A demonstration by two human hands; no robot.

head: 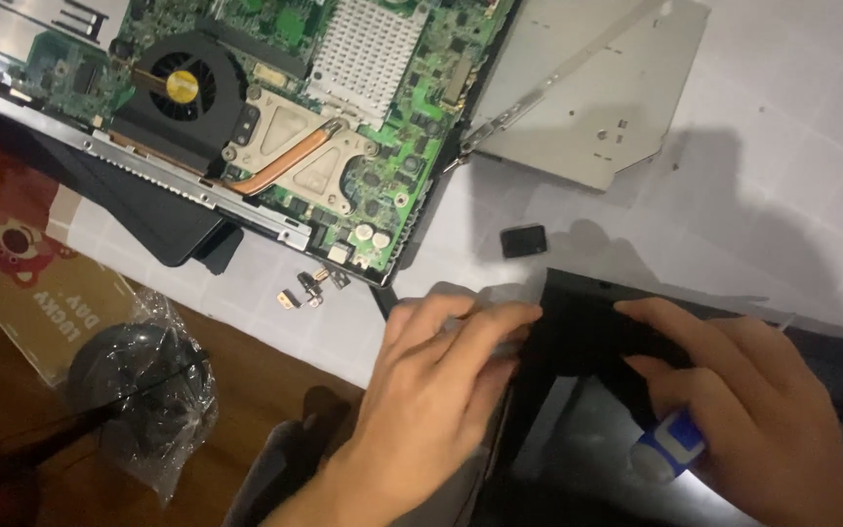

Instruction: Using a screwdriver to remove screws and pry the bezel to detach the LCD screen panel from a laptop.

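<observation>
- Pinning the black panel (587, 332) at its near corner, your left hand (431, 390) lies flat with its fingers stretched over the edge; they press down on it and do not curl around it, so the panel stays put under the other hand.
- Your right hand (753, 400) rests on the same panel just beside the left, fingers bent, with a blue-and-white tool handle (670, 447) tucked in the palm. The tip is hidden, so you cannot tell where it touches.
- The panel lies on the white cloth (792, 146) at the near edge, close to you, where both hands reach it without stretching.
- The open laptop base (275, 107), with fan (180, 88) and copper heat pipe (280, 166) showing, sits pushed back at the upper left, apart from your hands.
- A grey metal plate (597, 107) lies beside the base, and a small black part (523, 240) sits on the cloth between it and the panel.
- Small hinge bits (306, 289) lie together just below the base.
- A bagged dark round thing (143, 376) rests on the wooden floor at the left, well apart.
</observation>
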